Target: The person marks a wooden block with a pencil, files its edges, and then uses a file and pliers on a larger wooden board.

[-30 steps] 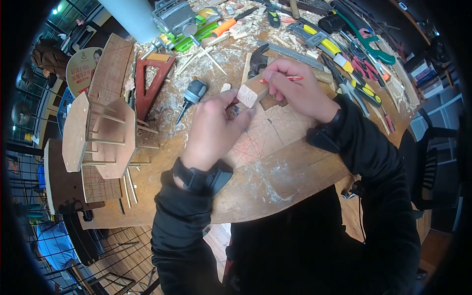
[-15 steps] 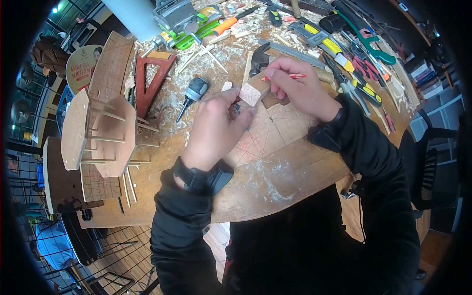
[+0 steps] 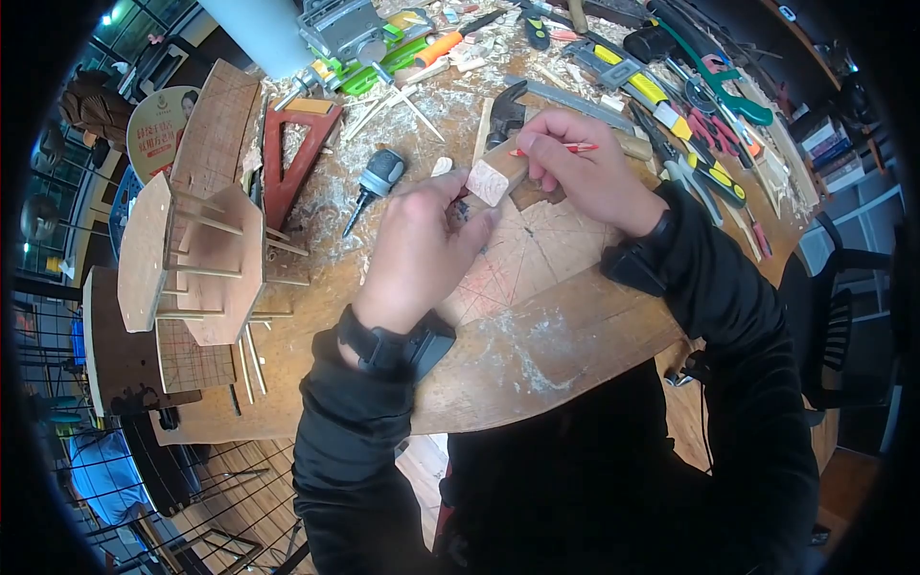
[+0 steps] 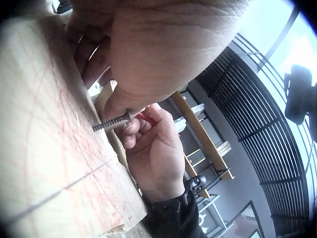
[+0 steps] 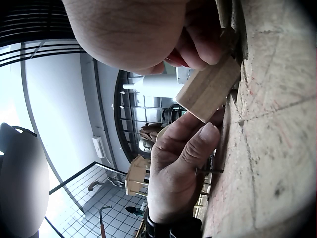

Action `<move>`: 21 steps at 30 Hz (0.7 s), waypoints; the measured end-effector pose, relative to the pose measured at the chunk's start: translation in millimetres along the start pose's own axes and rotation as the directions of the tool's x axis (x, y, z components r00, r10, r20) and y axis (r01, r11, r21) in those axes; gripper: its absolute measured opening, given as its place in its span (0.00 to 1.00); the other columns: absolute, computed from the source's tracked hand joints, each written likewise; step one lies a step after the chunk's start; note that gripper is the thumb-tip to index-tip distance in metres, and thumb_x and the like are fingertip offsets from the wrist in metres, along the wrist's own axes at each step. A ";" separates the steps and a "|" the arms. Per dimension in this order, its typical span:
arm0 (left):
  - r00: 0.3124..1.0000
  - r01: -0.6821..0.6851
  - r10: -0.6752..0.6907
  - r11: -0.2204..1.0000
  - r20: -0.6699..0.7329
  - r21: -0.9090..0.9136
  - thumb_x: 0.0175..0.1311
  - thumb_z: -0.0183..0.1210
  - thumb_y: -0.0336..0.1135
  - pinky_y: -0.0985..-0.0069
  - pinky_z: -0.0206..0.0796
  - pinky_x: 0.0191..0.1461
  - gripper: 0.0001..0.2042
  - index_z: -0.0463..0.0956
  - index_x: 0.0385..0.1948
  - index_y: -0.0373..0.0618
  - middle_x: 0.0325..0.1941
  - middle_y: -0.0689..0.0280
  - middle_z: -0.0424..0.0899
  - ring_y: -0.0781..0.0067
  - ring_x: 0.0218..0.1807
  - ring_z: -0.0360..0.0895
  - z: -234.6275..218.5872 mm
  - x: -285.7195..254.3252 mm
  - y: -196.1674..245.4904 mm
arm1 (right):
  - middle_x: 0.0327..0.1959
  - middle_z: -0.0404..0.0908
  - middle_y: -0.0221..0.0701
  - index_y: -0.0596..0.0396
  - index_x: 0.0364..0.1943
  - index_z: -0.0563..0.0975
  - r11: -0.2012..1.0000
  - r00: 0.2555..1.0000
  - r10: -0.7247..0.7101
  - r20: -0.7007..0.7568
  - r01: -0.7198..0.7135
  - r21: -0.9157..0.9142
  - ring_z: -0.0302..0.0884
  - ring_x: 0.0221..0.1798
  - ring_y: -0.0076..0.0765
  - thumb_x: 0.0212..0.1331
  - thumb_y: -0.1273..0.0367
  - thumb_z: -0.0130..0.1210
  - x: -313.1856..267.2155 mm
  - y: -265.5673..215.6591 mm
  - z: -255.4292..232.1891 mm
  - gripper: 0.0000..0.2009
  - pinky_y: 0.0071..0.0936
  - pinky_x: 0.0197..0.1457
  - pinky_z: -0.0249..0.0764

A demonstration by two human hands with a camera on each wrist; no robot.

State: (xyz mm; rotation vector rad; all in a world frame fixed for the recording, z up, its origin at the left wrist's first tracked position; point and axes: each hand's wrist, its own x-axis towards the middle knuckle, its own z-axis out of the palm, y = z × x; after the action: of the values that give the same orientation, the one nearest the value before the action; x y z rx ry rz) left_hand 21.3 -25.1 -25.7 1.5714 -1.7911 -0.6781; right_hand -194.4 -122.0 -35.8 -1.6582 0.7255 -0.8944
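Observation:
My left hand (image 3: 412,244) holds a squared wooden block (image 3: 490,185) near its pale end, fingers along its far side. In my right hand (image 3: 585,177) a red pencil (image 3: 581,149) is pinched, its point end at the top of the block. The block lies tilted over a flat board (image 3: 551,264) drawn with red and dark crossing lines. A screw (image 4: 113,122) stands up from that board beside my left thumb. Across the block, the right wrist view shows my left thumb and fingers close to the block's near end.
A hammer (image 3: 505,113) lies just behind the block. To the left are a tool with a dark bit (image 3: 379,176), a red triangular frame (image 3: 287,168) and a model of wooden plates and dowels (image 3: 144,259). Pliers (image 3: 688,187) and other tools lie right, wood shavings behind.
The block has turned slightly, so its pale end faces the head camera more squarely. The pencil and right hand have shifted very little; the left hand keeps its place.

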 end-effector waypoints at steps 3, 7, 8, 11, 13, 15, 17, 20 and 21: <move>1.000 -0.010 0.010 1.000 -0.004 0.003 0.68 0.70 0.30 0.76 0.76 0.45 0.17 0.82 0.55 0.33 0.40 0.61 0.90 0.80 0.39 0.83 -1.0 -0.6 2.6 | 0.28 0.79 0.22 0.56 0.41 0.82 1.000 1.000 0.023 0.001 -0.023 0.002 0.74 0.29 0.14 0.77 0.63 0.56 -1.4 -5.0 0.4 0.11 0.17 0.31 0.69; 1.000 -0.017 0.017 1.000 0.008 0.011 0.68 0.70 0.30 0.76 0.76 0.45 0.17 0.82 0.55 0.33 0.40 0.60 0.90 0.80 0.39 0.83 -2.2 0.0 3.0 | 0.28 0.79 0.22 0.56 0.42 0.82 1.000 1.000 0.022 0.000 -0.022 0.010 0.74 0.29 0.14 0.77 0.63 0.56 -0.9 -3.1 0.2 0.11 0.17 0.31 0.69; 1.000 -0.015 0.014 1.000 0.006 0.019 0.68 0.70 0.30 0.76 0.76 0.44 0.17 0.82 0.55 0.32 0.40 0.60 0.90 0.80 0.38 0.83 -2.1 -0.2 2.8 | 0.28 0.79 0.22 0.56 0.42 0.82 1.000 1.000 0.023 0.001 -0.023 0.011 0.74 0.29 0.14 0.77 0.63 0.56 -0.6 -2.4 0.5 0.11 0.17 0.31 0.69; 1.000 -0.020 0.020 1.000 -0.002 0.018 0.68 0.70 0.31 0.76 0.76 0.44 0.17 0.82 0.55 0.32 0.39 0.60 0.89 0.80 0.38 0.82 -0.4 -0.4 0.6 | 0.28 0.79 0.22 0.56 0.42 0.82 1.000 1.000 -0.001 -0.007 0.001 -0.018 0.74 0.29 0.14 0.77 0.62 0.56 -1.0 -2.4 0.6 0.11 0.17 0.31 0.69; 1.000 -0.028 0.028 1.000 -0.010 0.009 0.68 0.70 0.31 0.76 0.75 0.44 0.18 0.82 0.55 0.32 0.39 0.60 0.89 0.80 0.37 0.82 0.2 -0.5 -0.2 | 0.28 0.79 0.22 0.55 0.42 0.82 0.999 0.999 0.039 -0.012 -0.039 -0.001 0.73 0.29 0.14 0.77 0.62 0.56 -2.0 -6.2 1.5 0.11 0.17 0.31 0.69; 0.999 -0.033 0.033 0.999 -0.006 0.024 0.68 0.70 0.31 0.76 0.76 0.43 0.18 0.82 0.55 0.32 0.38 0.61 0.89 0.80 0.37 0.82 0.0 -0.1 -0.1 | 0.28 0.79 0.22 0.56 0.42 0.82 0.999 0.999 0.043 -0.010 -0.043 -0.002 0.73 0.29 0.14 0.77 0.62 0.56 -2.1 -6.9 1.3 0.12 0.17 0.31 0.69; 0.999 -0.037 0.038 0.999 -0.009 0.033 0.67 0.70 0.31 0.76 0.76 0.43 0.18 0.82 0.55 0.32 0.37 0.60 0.89 0.80 0.37 0.82 -0.2 -0.4 0.8 | 0.28 0.79 0.22 0.56 0.42 0.82 0.999 0.999 0.048 -0.009 -0.048 -0.004 0.73 0.29 0.14 0.78 0.62 0.56 -2.5 -7.3 1.1 0.12 0.17 0.31 0.69; 0.999 -0.033 0.033 0.998 -0.009 0.050 0.67 0.70 0.32 0.76 0.76 0.43 0.19 0.82 0.55 0.32 0.37 0.60 0.89 0.79 0.36 0.82 -2.3 -1.6 4.5 | 0.28 0.79 0.21 0.56 0.41 0.82 0.999 0.999 0.052 -0.003 -0.052 0.010 0.73 0.28 0.14 0.78 0.62 0.56 -1.8 -6.2 1.1 0.12 0.16 0.31 0.69; 1.000 -0.025 0.025 0.998 -0.005 0.057 0.67 0.70 0.32 0.76 0.76 0.43 0.19 0.82 0.55 0.32 0.37 0.60 0.89 0.79 0.36 0.82 -2.4 -1.7 5.6 | 0.28 0.79 0.22 0.56 0.42 0.82 0.999 0.999 0.032 -0.005 -0.032 0.010 0.73 0.28 0.14 0.77 0.62 0.57 -1.3 -3.3 0.9 0.12 0.16 0.30 0.69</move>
State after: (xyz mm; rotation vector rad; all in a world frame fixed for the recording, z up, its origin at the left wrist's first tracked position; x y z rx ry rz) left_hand 19.6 -22.5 -20.2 1.5840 -1.8372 -0.6151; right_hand -194.3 -119.7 -33.0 -1.6319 0.7481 -0.8789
